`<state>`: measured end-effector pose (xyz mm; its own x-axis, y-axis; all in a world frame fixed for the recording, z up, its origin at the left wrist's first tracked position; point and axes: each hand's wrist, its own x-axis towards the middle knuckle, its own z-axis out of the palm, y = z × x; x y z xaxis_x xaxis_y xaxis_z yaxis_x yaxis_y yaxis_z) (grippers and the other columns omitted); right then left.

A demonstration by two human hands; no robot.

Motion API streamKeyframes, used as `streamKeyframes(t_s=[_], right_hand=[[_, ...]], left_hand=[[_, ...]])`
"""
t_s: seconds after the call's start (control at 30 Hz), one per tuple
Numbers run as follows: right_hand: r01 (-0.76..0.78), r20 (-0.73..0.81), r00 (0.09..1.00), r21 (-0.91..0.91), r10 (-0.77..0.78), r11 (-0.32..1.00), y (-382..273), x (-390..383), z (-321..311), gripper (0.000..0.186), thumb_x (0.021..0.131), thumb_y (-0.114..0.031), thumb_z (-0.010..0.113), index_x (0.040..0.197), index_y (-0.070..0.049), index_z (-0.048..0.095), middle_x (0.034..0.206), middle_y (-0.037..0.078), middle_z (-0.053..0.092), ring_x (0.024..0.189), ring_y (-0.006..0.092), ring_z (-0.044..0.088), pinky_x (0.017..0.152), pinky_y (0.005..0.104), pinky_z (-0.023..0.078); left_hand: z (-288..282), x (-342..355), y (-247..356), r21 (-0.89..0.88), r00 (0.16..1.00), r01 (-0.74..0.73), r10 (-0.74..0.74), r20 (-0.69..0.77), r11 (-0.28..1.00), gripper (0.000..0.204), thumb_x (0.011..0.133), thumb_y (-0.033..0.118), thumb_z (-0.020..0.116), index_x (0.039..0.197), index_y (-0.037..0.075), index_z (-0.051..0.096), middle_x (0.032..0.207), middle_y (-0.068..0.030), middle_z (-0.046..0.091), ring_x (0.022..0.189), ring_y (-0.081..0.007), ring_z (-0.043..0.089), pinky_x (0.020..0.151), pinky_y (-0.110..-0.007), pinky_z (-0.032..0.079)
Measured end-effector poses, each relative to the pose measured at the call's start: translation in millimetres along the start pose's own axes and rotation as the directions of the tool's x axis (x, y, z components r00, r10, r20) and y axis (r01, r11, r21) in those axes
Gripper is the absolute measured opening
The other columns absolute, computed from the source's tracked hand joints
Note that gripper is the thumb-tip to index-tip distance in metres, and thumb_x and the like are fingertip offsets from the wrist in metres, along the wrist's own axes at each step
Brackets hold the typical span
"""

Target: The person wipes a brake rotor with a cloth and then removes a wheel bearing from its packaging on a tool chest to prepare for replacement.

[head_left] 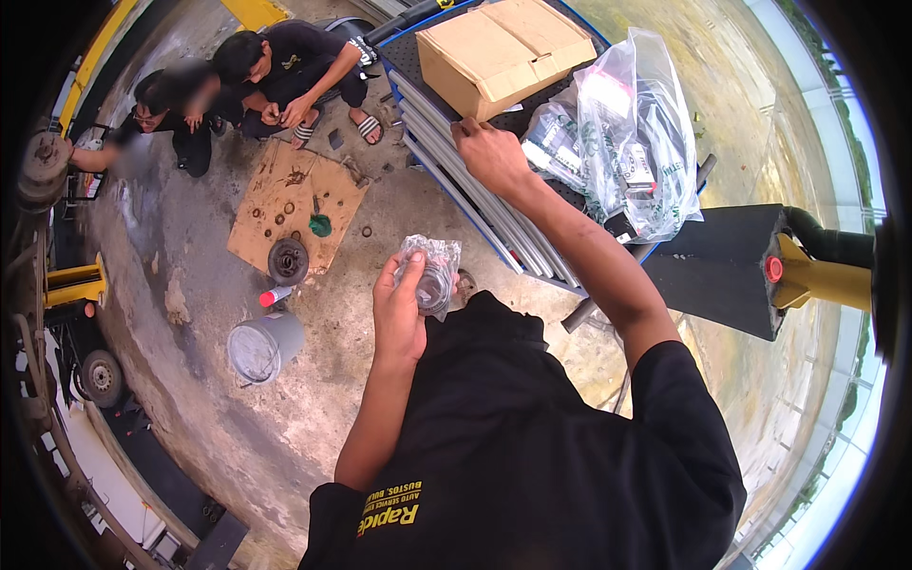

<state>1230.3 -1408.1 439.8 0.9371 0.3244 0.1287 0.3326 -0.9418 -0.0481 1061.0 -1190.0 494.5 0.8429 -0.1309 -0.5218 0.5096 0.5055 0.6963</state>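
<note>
My left hand (400, 302) is closed on a small clear plastic bag (436, 275), with dark round ring-like parts showing through it. My thumb presses on the bag's face. My right hand (490, 152) is reached forward to the edge of the tool cart (439, 161), just below a cardboard box (503, 52). Its fingers are curled, and whatever they may grip is hidden. To the right of this hand, a large clear plastic bag (632, 133) of packaged parts rests on the cart's black top.
Two people (285, 76) crouch at the back left. Before them a cardboard sheet (294, 204) carries several rings, a green cloth (320, 225) and a round metal part (288, 261). A grey bucket (264, 349) and red-capped can (275, 295) stand nearby. A yellow-and-black lift arm (717, 271) is at right.
</note>
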Motion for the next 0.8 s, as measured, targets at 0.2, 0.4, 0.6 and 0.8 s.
streamKeyframes(t_s=[0.2,0.4,0.6,0.8], right_hand=[[-0.131,-0.021,0.991,-0.139,0.129,0.982,-12.9,19.6,32.1,0.031,0.091,-0.007,0.061,0.116,0.01,0.064,0.106,0.023,0.069,0.089,0.0362,0.076,0.071,0.041,0.065],[-0.136,-0.106,0.952,0.693,0.286,0.709,-53.9,-26.8,-28.5,0.015,0.102,-0.006,0.058,0.11,-0.001,0.069,0.096,0.017,0.069,0.078,0.0335,0.068,0.074,0.0426,0.054],[-0.294,0.302,0.886,0.953,0.353,-0.077,-103.4,-88.8,-92.2,0.024,0.11,-0.02,0.058,0.116,0.0,0.069,0.089,0.0,0.067,0.081,0.0061,0.057,0.071,0.027,0.049],[-0.259,0.395,0.824,0.9,0.407,-0.35,-72.9,-108.7,-93.8,0.021,0.108,-0.024,0.067,0.107,-0.003,0.073,0.091,-0.003,0.068,0.075,0.0014,0.053,0.061,0.0218,0.042]], left_hand=[[-26.4,7.6,26.2,-0.02,1.0,0.003,-0.003,-0.004,1.0,0.022,0.109,0.018,0.059,0.123,0.002,0.058,0.112,-0.0161,0.073,0.094,-0.0289,0.077,0.079,-0.039,0.066],[-24.3,31.3,30.5,0.016,0.998,-0.042,0.041,0.05,0.999,0.024,0.103,0.016,0.071,0.122,0.005,0.063,0.108,-0.0107,0.073,0.085,-0.0214,0.076,0.071,-0.032,0.063],[19.8,47.9,32.5,-0.008,0.988,-0.065,0.066,0.143,0.998,0.015,0.102,0.015,0.074,0.113,0.005,0.07,0.103,-0.0004,0.072,0.091,-0.0061,0.067,0.081,-0.024,0.054],[59.9,61.8,16.4,0.097,0.951,-0.211,0.181,0.252,0.973,0.018,0.111,0.026,0.06,0.11,0.009,0.066,0.1,0.0037,0.065,0.092,-0.0041,0.06,0.082,-0.024,0.051]])
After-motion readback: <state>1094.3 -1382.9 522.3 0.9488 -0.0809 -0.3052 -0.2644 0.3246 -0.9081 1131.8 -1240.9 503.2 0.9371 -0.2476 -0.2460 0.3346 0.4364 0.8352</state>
